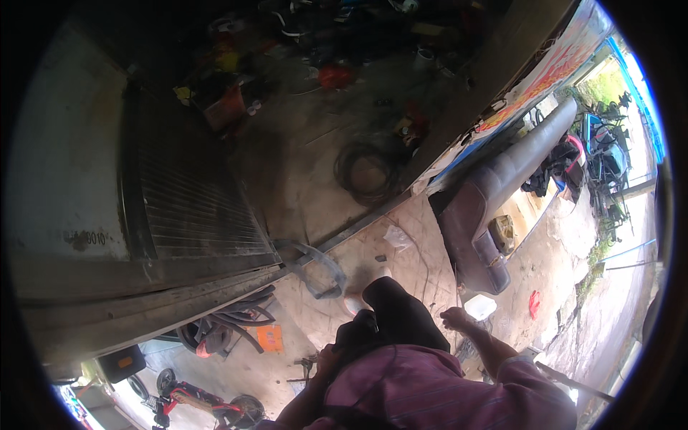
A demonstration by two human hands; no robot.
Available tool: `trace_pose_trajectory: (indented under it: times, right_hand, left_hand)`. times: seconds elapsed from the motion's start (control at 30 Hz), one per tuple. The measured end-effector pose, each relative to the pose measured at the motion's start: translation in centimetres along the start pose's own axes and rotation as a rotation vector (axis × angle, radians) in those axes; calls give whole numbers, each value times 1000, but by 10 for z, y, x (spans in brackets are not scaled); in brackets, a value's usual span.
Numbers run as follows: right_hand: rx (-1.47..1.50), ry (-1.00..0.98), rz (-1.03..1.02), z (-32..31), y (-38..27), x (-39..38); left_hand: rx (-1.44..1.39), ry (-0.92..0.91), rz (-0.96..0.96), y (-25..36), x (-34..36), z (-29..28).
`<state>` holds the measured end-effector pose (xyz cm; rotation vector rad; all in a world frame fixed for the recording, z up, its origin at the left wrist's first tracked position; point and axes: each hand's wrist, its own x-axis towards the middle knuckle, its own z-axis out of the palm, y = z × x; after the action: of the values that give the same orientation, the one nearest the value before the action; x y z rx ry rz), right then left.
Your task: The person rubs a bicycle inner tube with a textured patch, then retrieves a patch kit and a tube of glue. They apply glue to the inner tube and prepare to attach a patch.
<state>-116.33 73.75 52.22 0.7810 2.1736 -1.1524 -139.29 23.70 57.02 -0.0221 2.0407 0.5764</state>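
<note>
My right hand (454, 319) hangs out from my right side above the floor. Its fingers look curled in, and I make out nothing in them. A white container-like piece (480, 307) lies on the ground just beyond it. Down by my left hip, my left hand (329, 357) is against my dark trousers (401, 319). Shade and clothing hide its fingers, so its grip is unclear. On the ground ahead of my feet, a grey strap-like loop (326, 276) lies across the door sill.
A large ribbed metal door (193, 204) stands left. Coiled black hose (365, 172) lies inside the dark room. At right is a brown padded sofa (476, 208). Black tubes (233, 322), an orange packet (270, 338) and a red wheeled scooter (204, 401) are at lower left.
</note>
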Motion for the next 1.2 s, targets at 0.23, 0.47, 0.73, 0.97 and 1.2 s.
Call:
trace_pose_trajectory:
  times: [0.23, 0.47, 0.73, 0.97, 1.2]
  right_hand:
    - [483, 5, 642, -47, -96, 26]
    - [538, 88, 420, -172, -267, 117]
    - [916, 87, 255, -242, -357, 196]
    - [984, 12, 440, -237, -347, 250]
    - [830, 19, 444, -280, -423, 352]
  left_hand:
    - [82, -36, 1, 53, 58, -90]
    - [-87, 230, -35, 194, 65, -234]
    - [-505, 359, 31, 269, 100, -352]
    - [-431, 364, -46, 251, 191, -400]
    - [-374, 520, 8, 311, 277, -529]
